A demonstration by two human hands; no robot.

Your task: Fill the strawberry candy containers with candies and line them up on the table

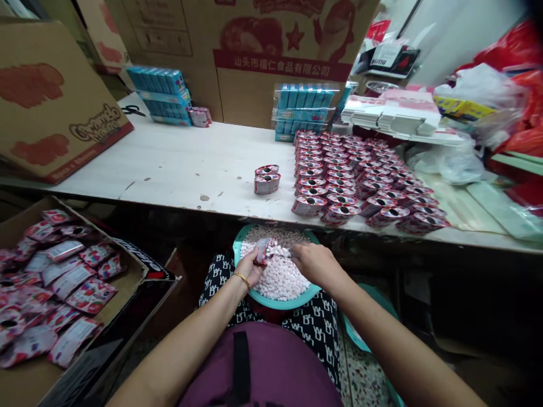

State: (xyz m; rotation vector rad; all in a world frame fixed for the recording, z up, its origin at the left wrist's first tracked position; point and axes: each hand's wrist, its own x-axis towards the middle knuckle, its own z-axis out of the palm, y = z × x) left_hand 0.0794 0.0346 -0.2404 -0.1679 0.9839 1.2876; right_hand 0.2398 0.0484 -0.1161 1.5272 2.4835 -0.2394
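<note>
A teal basin full of small pale pink candies rests on the lap, under the table's front edge. My left hand is closed around a small red-and-white printed packet, held tilted over the candies with its mouth toward the right. My right hand is closed, low over the right side of the basin. It grips a metal spoon that points left to the packet, with candies heaped at its tip. Most of the spoon's handle is hidden by the fingers.
Rows of upright open packets cover the table's right; two more packets stand left of them. A carton of loose packets is at lower left. Blue boxes, a large carton and flat white cartons line the back.
</note>
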